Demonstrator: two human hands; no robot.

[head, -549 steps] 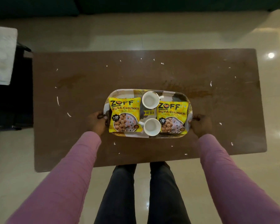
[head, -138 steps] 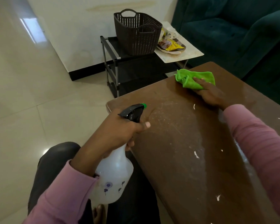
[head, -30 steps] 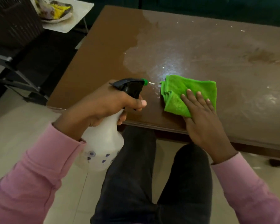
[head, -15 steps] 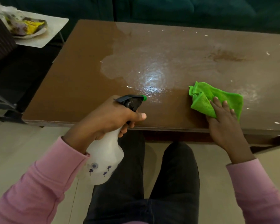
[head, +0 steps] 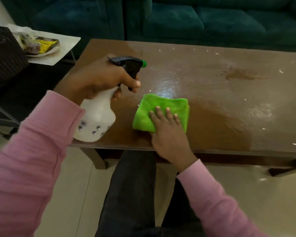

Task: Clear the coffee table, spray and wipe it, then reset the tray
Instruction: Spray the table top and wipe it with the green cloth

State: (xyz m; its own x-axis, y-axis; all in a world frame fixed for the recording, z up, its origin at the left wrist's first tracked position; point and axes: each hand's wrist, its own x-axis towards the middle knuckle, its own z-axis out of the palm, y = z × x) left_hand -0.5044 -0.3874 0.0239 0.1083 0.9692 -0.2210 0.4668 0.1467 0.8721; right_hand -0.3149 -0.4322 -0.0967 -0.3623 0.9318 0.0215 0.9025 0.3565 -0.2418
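The brown coffee table [head: 212, 79] shows wet streaks, a dark stain and white crumbs. My left hand [head: 99, 77] grips a white spray bottle [head: 96, 120] with a black trigger head, nozzle aimed right over the table's left part. My right hand [head: 167, 132] lies flat, fingers spread, pressing a folded green cloth [head: 154, 108] onto the tabletop near the front edge. The tray [head: 39, 47] with yellow snack packets rests on a white side table at the far left.
A dark woven basket [head: 5, 53] stands on a black rack at the left edge. A teal sofa [head: 178, 19] runs behind the table. My legs are below the table's front edge, over a pale tiled floor [head: 246, 194].
My right hand has slid the green cloth leftward, back toward the bottle. The spray bottle has risen over the table's left part. The view has shifted left.
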